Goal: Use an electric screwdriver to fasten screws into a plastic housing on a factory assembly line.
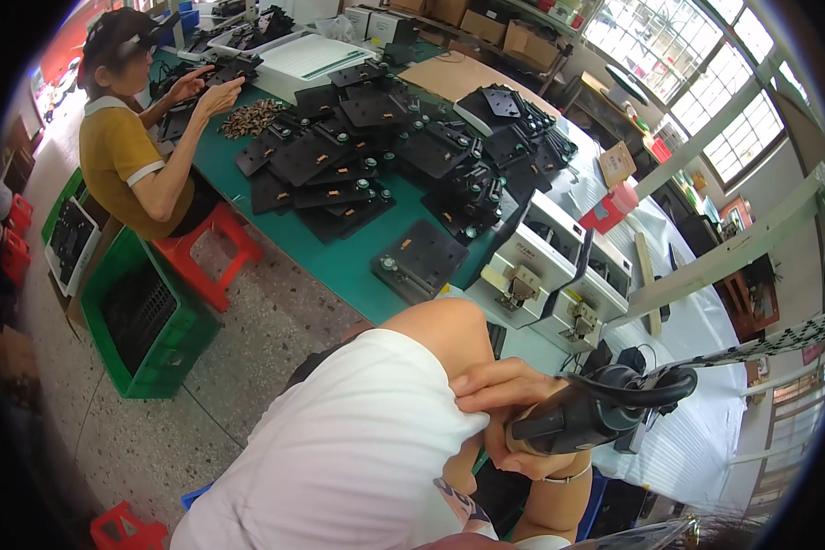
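Observation:
My right hand (513,390), with a thin bracelet at its wrist, is closed around a black electric screwdriver (573,417) that has a loop at its end. Its fingertips pinch the edge of the white sleeve (357,449) on my left arm. The bare left upper arm (449,325) bends by the table edge, and my left hand is hidden behind the sleeve and right hand. Two white screw feeders (533,261) stand just beyond. Left of them, a black metal plate assembly (419,261) lies flat on the green mat (316,266).
Stacked black plate assemblies (339,137) cover much of the table beside a pile of small brass-coloured parts (252,117). A co-worker (128,137) in yellow sits on a red stool (213,247) at the left. A green crate (142,316) stands on the floor. Wooden posts rise at the right.

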